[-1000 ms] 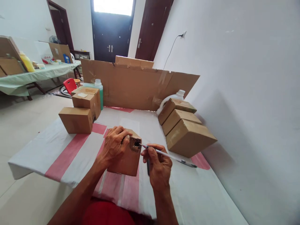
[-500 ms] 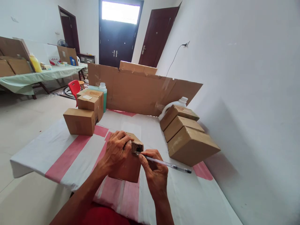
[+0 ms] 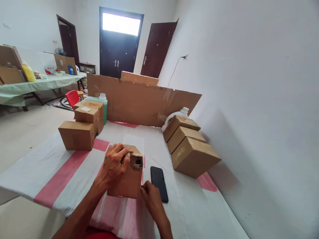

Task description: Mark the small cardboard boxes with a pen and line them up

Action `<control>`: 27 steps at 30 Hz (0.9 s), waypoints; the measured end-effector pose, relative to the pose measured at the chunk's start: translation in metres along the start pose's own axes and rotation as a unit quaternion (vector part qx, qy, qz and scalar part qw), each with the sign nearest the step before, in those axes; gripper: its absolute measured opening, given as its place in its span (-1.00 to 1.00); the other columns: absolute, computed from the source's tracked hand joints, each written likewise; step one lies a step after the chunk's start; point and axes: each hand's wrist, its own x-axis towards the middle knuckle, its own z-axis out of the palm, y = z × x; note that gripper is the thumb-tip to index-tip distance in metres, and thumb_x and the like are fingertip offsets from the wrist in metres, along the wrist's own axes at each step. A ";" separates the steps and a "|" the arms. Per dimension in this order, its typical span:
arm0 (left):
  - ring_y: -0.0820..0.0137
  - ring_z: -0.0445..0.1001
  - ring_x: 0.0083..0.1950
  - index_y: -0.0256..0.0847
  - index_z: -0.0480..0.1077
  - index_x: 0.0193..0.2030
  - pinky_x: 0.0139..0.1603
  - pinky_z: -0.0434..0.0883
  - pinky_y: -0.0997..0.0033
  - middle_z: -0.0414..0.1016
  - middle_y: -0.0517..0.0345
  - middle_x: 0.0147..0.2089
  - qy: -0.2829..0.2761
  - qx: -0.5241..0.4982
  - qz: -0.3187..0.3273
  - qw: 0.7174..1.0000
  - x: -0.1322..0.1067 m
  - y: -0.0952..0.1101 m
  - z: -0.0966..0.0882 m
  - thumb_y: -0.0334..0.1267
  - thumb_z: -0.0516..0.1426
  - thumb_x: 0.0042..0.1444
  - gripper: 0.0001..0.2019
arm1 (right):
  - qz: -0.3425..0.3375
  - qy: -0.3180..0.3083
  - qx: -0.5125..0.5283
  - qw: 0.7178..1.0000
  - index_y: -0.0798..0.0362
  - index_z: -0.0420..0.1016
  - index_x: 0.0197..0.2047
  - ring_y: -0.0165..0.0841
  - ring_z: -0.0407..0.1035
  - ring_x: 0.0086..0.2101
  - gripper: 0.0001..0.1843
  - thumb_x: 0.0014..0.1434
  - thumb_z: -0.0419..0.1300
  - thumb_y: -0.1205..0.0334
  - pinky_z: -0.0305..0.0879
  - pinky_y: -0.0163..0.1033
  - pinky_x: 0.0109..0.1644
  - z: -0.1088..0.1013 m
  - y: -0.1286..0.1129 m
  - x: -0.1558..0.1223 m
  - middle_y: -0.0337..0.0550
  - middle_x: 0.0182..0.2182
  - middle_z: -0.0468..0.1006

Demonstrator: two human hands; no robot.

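Note:
My left hand (image 3: 116, 161) grips the upper left of a small cardboard box (image 3: 126, 184), its fingers bent over the top edge. A torn, dark hole (image 3: 137, 161) shows at the box's upper right corner, with layered cardboard inside. My right hand (image 3: 152, 196) is closed low beside the box's right side. A small dark tip, seemingly the end of a pen (image 3: 142, 187), pokes out at its fingertips; the rest of the pen is hidden. Just right of that hand, a black phone (image 3: 159, 184) lies on the cloth.
Cardboard boxes (image 3: 195, 157) stand in a row at the right, by a white jug (image 3: 175, 116). More boxes (image 3: 76, 135) and a green bottle (image 3: 102, 108) stand at the left. A cardboard panel (image 3: 139, 99) closes the table's back. A wall rises on the right.
My right hand has moved down from the hole to the box's lower right side, and the pen has gone mostly from sight. The black phone now shows. My left hand stays on the box.

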 end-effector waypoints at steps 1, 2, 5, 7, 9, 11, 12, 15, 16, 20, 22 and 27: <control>0.22 0.46 -0.05 -0.07 0.56 -0.03 0.05 0.34 0.14 0.54 0.11 -0.11 0.001 0.000 0.005 1.000 -0.001 0.000 0.000 -0.32 0.00 0.38 -0.71 | 0.012 0.004 -0.018 1.000 -0.04 0.28 -0.49 -0.27 0.44 -0.45 -0.75 0.20 0.19 0.34 0.13 -0.26 -0.38 0.008 0.001 -0.003 -0.18 -0.52 0.52; 0.23 0.46 -0.05 -0.07 0.56 -0.03 0.05 0.33 0.14 0.54 0.12 -0.10 0.001 0.002 0.010 1.000 -0.001 0.000 0.000 -0.32 0.00 0.38 -0.72 | 0.024 0.007 -0.039 0.999 -0.04 0.29 -0.49 -0.26 0.45 -0.45 -0.75 0.18 0.21 0.36 0.11 -0.26 -0.38 0.014 0.001 -0.005 -0.15 -0.51 0.53; 0.23 0.46 -0.04 -0.09 0.56 -0.03 0.04 0.34 0.16 0.53 0.11 -0.10 -0.001 0.007 0.015 1.000 -0.001 -0.001 0.000 -0.33 0.01 0.38 -0.72 | 0.047 0.026 -0.090 0.995 -0.02 0.36 -0.43 -0.19 0.50 -0.37 -0.78 0.26 0.22 0.26 0.17 -0.23 -0.31 0.013 -0.001 -0.011 -0.08 -0.43 0.58; 0.24 0.45 -0.05 -0.10 0.56 -0.02 0.05 0.34 0.17 0.52 0.11 -0.11 -0.002 0.009 0.015 1.000 0.000 -0.001 0.000 -0.33 0.00 0.38 -0.72 | 0.056 0.063 -0.113 0.990 0.03 0.44 -0.26 -0.10 0.52 -0.19 -0.83 0.36 0.15 0.16 0.25 -0.17 -0.16 0.000 0.000 -0.012 0.05 -0.24 0.60; 0.24 0.45 -0.05 -0.09 0.56 -0.01 0.05 0.35 0.17 0.51 0.11 -0.11 -0.001 0.009 0.015 1.000 0.000 -0.001 0.000 -0.32 0.00 0.40 -0.71 | 0.080 0.107 -0.154 0.979 0.12 0.43 -0.05 0.02 0.45 0.01 -0.73 0.40 0.11 0.08 0.29 -0.08 -0.02 -0.015 0.007 -0.011 0.21 -0.03 0.54; 0.25 0.45 -0.05 -0.09 0.56 0.00 0.05 0.35 0.17 0.51 0.12 -0.11 0.002 0.009 0.016 1.000 0.000 -0.001 0.000 -0.32 0.00 0.40 -0.71 | 0.124 0.122 -0.195 0.965 0.19 0.41 0.04 0.15 0.36 0.12 -0.60 0.35 0.18 0.02 0.31 0.02 0.04 -0.027 0.016 -0.009 0.30 0.05 0.48; 0.25 0.45 -0.05 -0.09 0.56 0.00 0.05 0.35 0.16 0.51 0.12 -0.12 0.004 0.009 0.018 1.000 0.000 0.000 -0.001 -0.32 0.00 0.40 -0.71 | 0.145 0.118 -0.206 0.961 0.21 0.42 0.04 0.19 0.34 0.14 -0.55 0.31 0.24 -0.02 0.32 0.06 0.04 -0.032 0.021 -0.007 0.32 0.04 0.47; 0.25 0.45 -0.06 -0.10 0.56 -0.01 0.04 0.34 0.16 0.51 0.11 -0.12 0.008 0.008 0.023 1.000 -0.001 0.003 0.000 -0.35 0.01 0.38 -0.72 | 0.181 0.098 -0.184 0.961 0.24 0.47 -0.02 0.22 0.38 0.12 -0.48 0.21 0.31 -0.08 0.36 0.07 0.02 -0.038 0.034 0.003 0.36 0.01 0.50; 0.25 0.45 -0.06 -0.11 0.56 -0.02 0.04 0.34 0.16 0.52 0.11 -0.12 0.008 0.007 0.025 1.000 -0.001 0.004 0.000 -0.35 0.01 0.38 -0.72 | 0.183 0.098 -0.170 0.963 0.25 0.47 -0.02 0.20 0.40 0.11 -0.45 0.18 0.32 -0.10 0.37 0.04 0.01 -0.038 0.037 0.008 0.38 0.02 0.50; 0.24 0.46 -0.06 -0.12 0.56 -0.07 0.02 0.35 0.17 0.53 0.11 -0.13 0.009 0.008 0.026 1.000 -0.002 0.005 0.002 -0.34 0.01 0.37 -0.73 | 0.200 0.110 -0.087 0.970 0.27 0.49 -0.02 0.20 0.49 0.03 -0.35 0.04 0.35 -0.14 0.39 0.02 -0.04 -0.035 0.044 0.026 0.46 -0.03 0.58; 0.25 0.46 -0.07 -0.12 0.55 -0.08 0.02 0.35 0.18 0.53 0.11 -0.13 0.012 0.005 0.026 1.000 -0.003 0.003 0.001 -0.34 0.01 0.38 -0.74 | 0.187 0.108 -0.024 0.976 0.18 0.54 -0.11 0.13 0.56 -0.08 -0.47 0.04 0.32 -0.11 0.40 -0.01 -0.09 -0.030 0.046 0.027 0.29 -0.16 0.66; 0.25 0.47 -0.05 -0.10 0.55 -0.06 0.03 0.36 0.20 0.54 0.11 -0.12 0.015 -0.006 0.029 0.999 -0.006 -0.002 -0.003 -0.34 0.01 0.37 -0.74 | 0.131 0.113 0.171 0.970 0.09 0.58 -0.09 -0.01 0.61 -0.18 -0.41 0.08 0.22 -0.26 0.49 -0.07 -0.13 -0.019 0.040 -0.007 0.02 -0.24 0.72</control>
